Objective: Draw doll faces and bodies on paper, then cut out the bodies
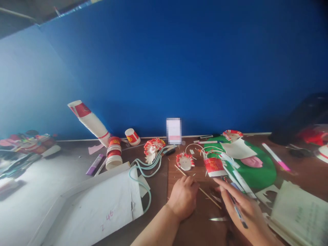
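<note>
Red paper cup (214, 165) could be knocked if the pen (239, 214) held in the right hand (250, 212) slips; any grasp by the left hand (183, 197) cannot be told.

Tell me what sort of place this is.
Probably a craft table, perhaps in a classroom or workshop: on it are a paper cup cut into a fringe, a stack of paper cups and a pink-and-white marker.
</note>
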Action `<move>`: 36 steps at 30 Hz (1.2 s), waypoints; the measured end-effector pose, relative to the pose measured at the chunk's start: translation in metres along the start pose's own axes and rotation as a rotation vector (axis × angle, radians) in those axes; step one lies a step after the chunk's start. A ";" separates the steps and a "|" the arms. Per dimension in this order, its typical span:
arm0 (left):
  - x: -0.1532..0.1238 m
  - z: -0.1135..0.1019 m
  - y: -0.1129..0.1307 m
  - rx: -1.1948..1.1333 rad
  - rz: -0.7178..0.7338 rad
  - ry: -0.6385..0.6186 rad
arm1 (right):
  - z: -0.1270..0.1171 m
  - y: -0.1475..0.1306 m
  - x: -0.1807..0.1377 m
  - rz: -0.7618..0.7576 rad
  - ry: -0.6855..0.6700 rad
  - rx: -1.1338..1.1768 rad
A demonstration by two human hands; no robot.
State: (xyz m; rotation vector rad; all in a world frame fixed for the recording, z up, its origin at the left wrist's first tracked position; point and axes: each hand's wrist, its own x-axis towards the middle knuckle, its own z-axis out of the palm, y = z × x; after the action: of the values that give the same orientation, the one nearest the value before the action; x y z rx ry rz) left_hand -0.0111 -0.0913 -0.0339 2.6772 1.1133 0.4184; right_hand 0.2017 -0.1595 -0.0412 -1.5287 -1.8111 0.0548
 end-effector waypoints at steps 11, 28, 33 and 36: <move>0.000 0.000 0.001 0.008 -0.017 -0.011 | -0.009 0.023 0.002 0.177 0.029 -0.172; 0.000 0.001 -0.001 0.006 -0.010 -0.002 | -0.033 0.066 0.012 0.455 -0.130 -0.260; 0.000 0.001 -0.002 -0.003 -0.006 -0.010 | -0.026 0.060 0.009 0.428 -0.168 -0.284; 0.000 0.000 -0.002 -0.003 -0.005 -0.009 | -0.024 0.052 0.007 0.346 -0.189 -0.250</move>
State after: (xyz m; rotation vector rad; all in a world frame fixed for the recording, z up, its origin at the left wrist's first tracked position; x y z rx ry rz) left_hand -0.0117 -0.0897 -0.0347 2.6705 1.1161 0.4061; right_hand 0.2582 -0.1485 -0.0450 -2.0649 -1.7245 0.1478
